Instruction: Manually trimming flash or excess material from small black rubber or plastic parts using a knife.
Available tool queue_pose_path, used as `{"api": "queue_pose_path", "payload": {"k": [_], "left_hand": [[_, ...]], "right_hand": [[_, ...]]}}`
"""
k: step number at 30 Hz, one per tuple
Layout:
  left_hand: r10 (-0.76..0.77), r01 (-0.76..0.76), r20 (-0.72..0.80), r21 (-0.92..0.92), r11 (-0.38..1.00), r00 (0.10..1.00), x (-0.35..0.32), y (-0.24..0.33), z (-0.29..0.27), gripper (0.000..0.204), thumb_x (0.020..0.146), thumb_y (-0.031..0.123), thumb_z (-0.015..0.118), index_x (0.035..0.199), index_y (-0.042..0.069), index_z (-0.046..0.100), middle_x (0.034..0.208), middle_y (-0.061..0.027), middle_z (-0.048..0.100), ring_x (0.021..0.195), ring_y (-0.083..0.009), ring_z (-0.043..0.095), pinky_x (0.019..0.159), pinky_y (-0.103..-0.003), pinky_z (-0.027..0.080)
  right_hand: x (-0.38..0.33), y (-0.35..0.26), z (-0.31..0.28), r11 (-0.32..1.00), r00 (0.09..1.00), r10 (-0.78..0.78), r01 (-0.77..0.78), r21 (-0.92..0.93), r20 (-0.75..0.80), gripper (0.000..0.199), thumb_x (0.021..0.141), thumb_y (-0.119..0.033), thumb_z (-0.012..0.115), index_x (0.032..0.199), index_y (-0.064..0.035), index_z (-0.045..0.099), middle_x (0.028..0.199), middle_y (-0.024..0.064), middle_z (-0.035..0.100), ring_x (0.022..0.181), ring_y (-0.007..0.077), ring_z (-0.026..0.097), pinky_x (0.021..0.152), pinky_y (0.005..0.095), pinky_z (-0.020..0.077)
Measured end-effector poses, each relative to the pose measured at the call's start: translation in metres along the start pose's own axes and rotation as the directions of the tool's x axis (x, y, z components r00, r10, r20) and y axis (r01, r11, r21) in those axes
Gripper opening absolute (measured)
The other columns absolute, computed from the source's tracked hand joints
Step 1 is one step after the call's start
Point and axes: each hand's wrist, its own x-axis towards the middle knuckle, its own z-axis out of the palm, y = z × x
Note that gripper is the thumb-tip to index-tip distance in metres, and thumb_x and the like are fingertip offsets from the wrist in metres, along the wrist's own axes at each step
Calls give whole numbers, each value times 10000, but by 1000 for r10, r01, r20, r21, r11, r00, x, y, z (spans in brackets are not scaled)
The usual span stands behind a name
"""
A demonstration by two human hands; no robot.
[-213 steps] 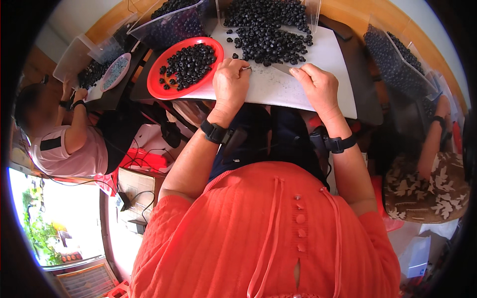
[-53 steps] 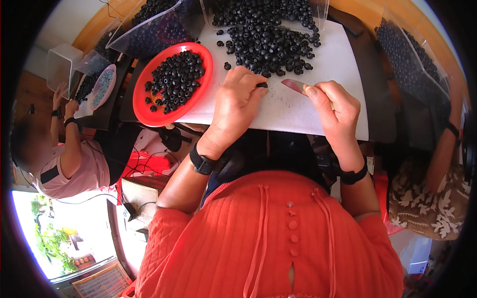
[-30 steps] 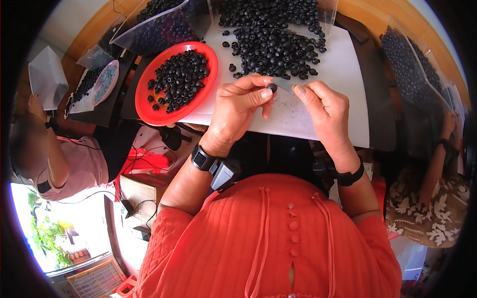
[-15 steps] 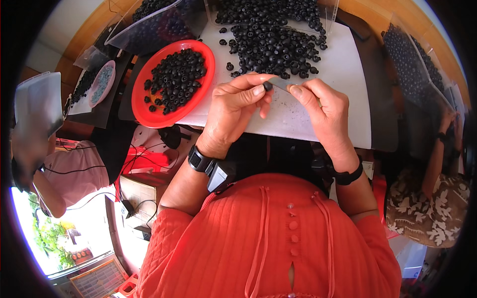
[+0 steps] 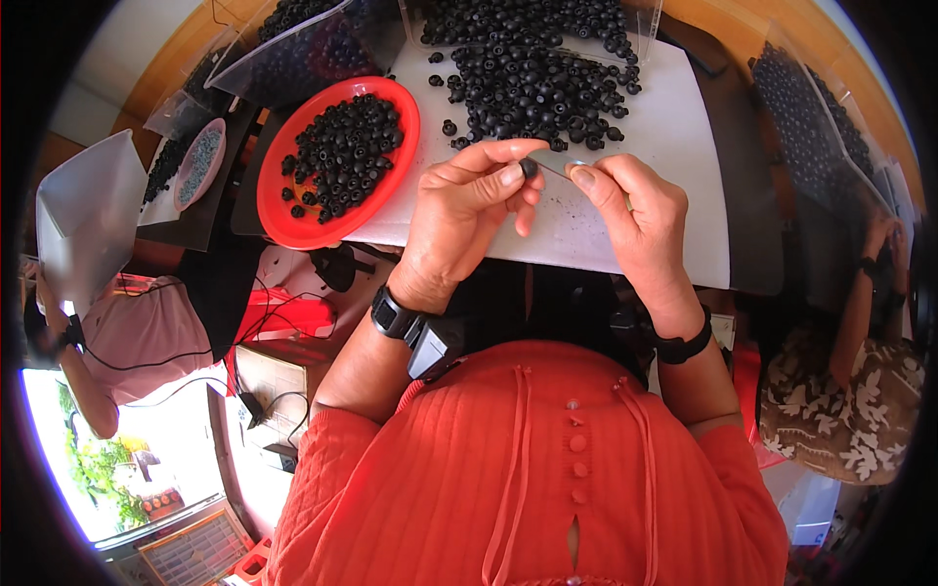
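My left hand (image 5: pixel 457 203) pinches a small round black piece (image 5: pixel 529 169) between thumb and forefinger, above the near part of a white board (image 5: pixel 674 210). In my right hand (image 5: pixel 637 215), thumb and fingers are closed on a thin metal blade (image 5: pixel 554 160). Its far end reaches the black piece and my left forefinger. Just beyond my hands lies a heap of similar black knob-like pieces (image 5: pixel 532 93), some with a hole in one end. To the left, a red oval plate (image 5: pixel 270 207) holds many more of them. Dark specks dot the board below my fingers.
Clear plastic bins (image 5: pixel 293 70) of black pieces stand at the far left and far edge. A pink dish (image 5: pixel 201 164) lies farther left. One person at left holds a translucent container (image 5: pixel 90 220); another in patterned clothing (image 5: pixel 845 420) sits at right beside another bin (image 5: pixel 811 122).
My hands stay almost in place, with the black piece and blade shifting only slightly. At left, the other person's translucent container has tilted and swung lower and nearer.
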Motion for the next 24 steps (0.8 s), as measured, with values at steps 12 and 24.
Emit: {"api": "queue_pose_path", "payload": {"k": [12, 24], "left_hand": [[34, -34, 10, 13, 999, 999, 1, -5, -6, 284, 1029, 44, 601, 1281, -81, 646, 1050, -174, 680, 914, -229, 646, 705, -331, 527], [79, -79, 14, 31, 996, 997, 2, -9, -4, 307, 1013, -4, 594, 1299, -94, 660, 1104, -139, 662, 957, -215, 624, 716, -332, 543]], "right_hand": [[0, -2, 0, 999, 999, -39, 38, -35, -10, 234, 916, -188, 790, 775, -46, 669, 647, 72, 598, 548, 225, 575, 509, 355, 445], [-1, 3, 1, 993, 997, -74, 74, -91, 4, 278, 900, -197, 802, 738, -58, 625, 634, 71, 584, 542, 238, 571, 499, 368, 442]]}}
